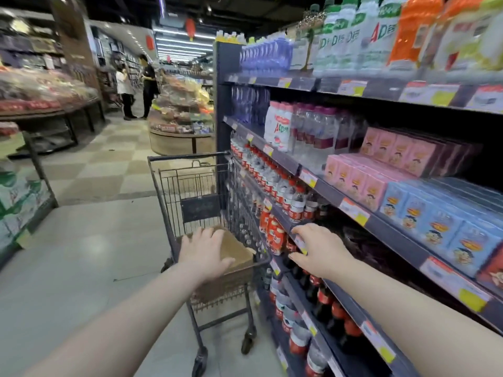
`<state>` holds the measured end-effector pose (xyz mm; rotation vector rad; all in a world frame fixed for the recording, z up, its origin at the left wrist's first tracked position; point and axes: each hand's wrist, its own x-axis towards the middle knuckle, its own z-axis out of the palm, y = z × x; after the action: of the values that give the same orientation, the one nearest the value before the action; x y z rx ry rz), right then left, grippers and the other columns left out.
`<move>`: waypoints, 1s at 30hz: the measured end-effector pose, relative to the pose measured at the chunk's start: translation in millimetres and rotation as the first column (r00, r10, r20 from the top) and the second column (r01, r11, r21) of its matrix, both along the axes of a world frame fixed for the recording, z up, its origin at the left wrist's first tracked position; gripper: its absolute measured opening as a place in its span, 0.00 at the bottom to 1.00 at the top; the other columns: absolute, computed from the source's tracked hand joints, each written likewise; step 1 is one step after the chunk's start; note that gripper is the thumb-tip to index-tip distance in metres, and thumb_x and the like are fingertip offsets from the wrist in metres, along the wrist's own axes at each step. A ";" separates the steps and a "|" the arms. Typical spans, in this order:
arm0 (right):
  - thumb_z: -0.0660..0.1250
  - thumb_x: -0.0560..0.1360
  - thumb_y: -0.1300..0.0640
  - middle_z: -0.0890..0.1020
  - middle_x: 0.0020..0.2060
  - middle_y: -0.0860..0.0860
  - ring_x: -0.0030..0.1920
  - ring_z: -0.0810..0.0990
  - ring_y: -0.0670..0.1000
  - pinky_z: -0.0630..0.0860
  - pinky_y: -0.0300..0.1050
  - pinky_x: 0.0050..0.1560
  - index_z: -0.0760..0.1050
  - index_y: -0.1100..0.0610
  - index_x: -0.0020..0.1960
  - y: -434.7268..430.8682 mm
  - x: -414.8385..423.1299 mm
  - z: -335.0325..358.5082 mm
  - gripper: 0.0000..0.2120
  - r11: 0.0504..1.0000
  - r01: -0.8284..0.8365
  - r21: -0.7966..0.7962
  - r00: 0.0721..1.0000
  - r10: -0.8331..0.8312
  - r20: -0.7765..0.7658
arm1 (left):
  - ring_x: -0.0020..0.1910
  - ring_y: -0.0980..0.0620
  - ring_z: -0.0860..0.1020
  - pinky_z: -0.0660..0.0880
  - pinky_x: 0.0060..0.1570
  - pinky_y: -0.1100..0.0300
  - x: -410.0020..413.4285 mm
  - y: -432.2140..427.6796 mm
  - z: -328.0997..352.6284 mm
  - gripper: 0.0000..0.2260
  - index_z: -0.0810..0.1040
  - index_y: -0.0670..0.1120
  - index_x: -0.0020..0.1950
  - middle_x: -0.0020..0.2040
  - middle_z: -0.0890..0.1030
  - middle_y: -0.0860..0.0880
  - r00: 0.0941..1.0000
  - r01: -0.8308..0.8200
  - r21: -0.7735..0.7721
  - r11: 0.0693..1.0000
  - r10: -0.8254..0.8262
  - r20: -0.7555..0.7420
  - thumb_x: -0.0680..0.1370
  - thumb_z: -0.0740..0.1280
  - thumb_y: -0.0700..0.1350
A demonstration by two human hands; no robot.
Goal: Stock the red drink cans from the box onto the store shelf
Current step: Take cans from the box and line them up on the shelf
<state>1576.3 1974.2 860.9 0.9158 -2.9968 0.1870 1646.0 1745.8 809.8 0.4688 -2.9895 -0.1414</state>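
The left hand (205,254) hovers over the brown cardboard box (241,254), which sits in the shopping cart (187,183) beside the shelf (351,210). Its fingers (217,236) are spread wide and hold nothing. The right hand (319,250) rests loosely spread fingers on the shelf's front edge, also empty. Just beside it, a few red cans (273,235) already stand upright on the shelf. Whether more lie in the box cannot be told, as the hand and the box wall hide the inside. Full cans are likely fairly heavy for their size, stiff through the wall but easily dented, and smooth enough to slip. Each is best taken round the middle of the body, thumb opposite the fingers, not by the rim. The box itself looks soft-walled, so it is better left in the cart.
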 end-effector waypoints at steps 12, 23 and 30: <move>0.65 0.74 0.43 0.71 0.68 0.51 0.67 0.70 0.56 0.70 0.53 0.65 0.64 0.50 0.71 -185.2 -104.9 -37.7 0.29 0.997 -0.082 0.005 0.990 0.081 0.118 | 0.71 0.47 0.63 0.61 0.69 0.45 -78.4 -153.6 -26.1 0.30 0.62 0.51 0.72 0.71 0.66 0.49 0.997 -0.061 0.058 0.996 0.059 0.046 0.74 0.63 0.62; 0.64 0.74 0.46 0.71 0.66 0.52 0.66 0.70 0.56 0.68 0.53 0.65 0.63 0.51 0.71 -318.0 -274.2 -116.3 0.27 0.980 -0.191 0.054 0.961 0.176 0.216 | 0.71 0.47 0.63 0.61 0.68 0.48 -219.3 -254.7 -90.5 0.31 0.61 0.50 0.72 0.71 0.66 0.49 0.982 -0.115 0.059 0.992 0.104 0.158 0.74 0.61 0.63; 0.63 0.75 0.47 0.70 0.66 0.54 0.66 0.69 0.57 0.67 0.55 0.67 0.63 0.53 0.71 -390.6 -414.2 -187.0 0.27 0.938 -0.293 0.183 0.914 0.219 0.341 | 0.71 0.48 0.63 0.59 0.71 0.46 -349.7 -312.3 -152.3 0.32 0.59 0.49 0.74 0.72 0.65 0.49 0.939 -0.222 0.127 0.967 0.177 0.293 0.74 0.62 0.61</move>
<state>1162.2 1583.6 673.8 1.4391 -3.2231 -0.0212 1296.3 1433.5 657.5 0.8775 -3.1911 -0.3220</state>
